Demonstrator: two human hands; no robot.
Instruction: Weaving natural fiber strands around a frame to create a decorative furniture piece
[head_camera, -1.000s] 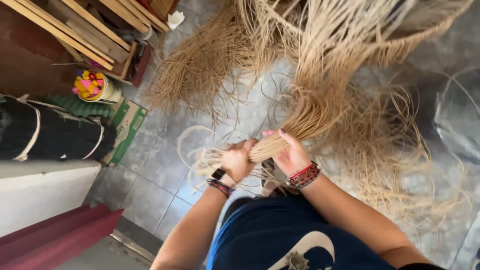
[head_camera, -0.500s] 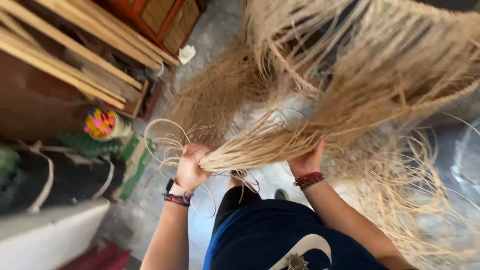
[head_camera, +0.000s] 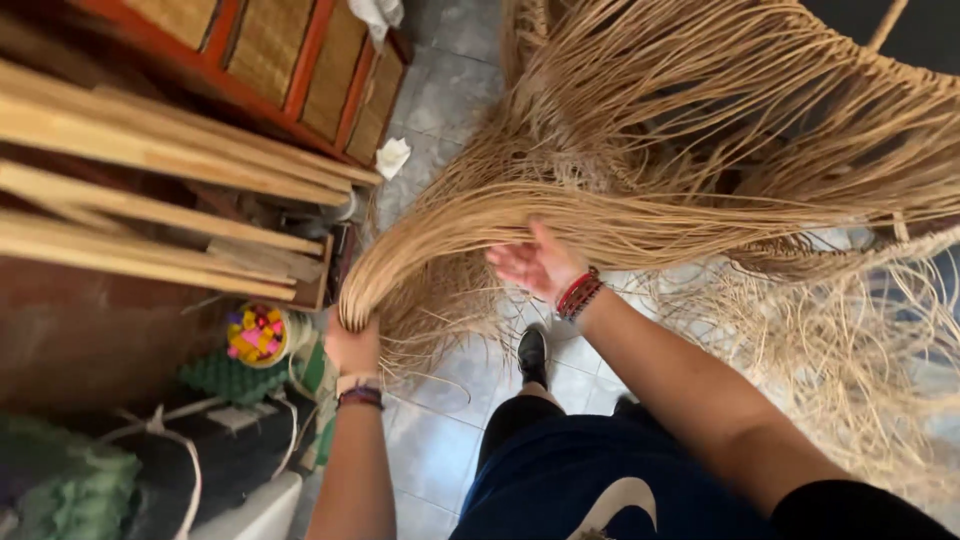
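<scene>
Since 0.5 s ago the right hand (head_camera: 535, 265) has let go, now open palm-up under the rattan strand bundle (head_camera: 600, 215) at frame centre, while the left hand (head_camera: 352, 345) stays fisted on its cut ends centre-left, so 1 hand anchors and the other combs.

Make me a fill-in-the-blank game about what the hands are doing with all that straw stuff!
1. The left hand grips the bundle of straw-coloured strands at its ____.
2. The right hand is ____, palm up under the strands.
3. The beaded bracelets sit on the ____ wrist.
4. The floor is covered in grey ____.

Missing words: end; open; right; tiles
</scene>
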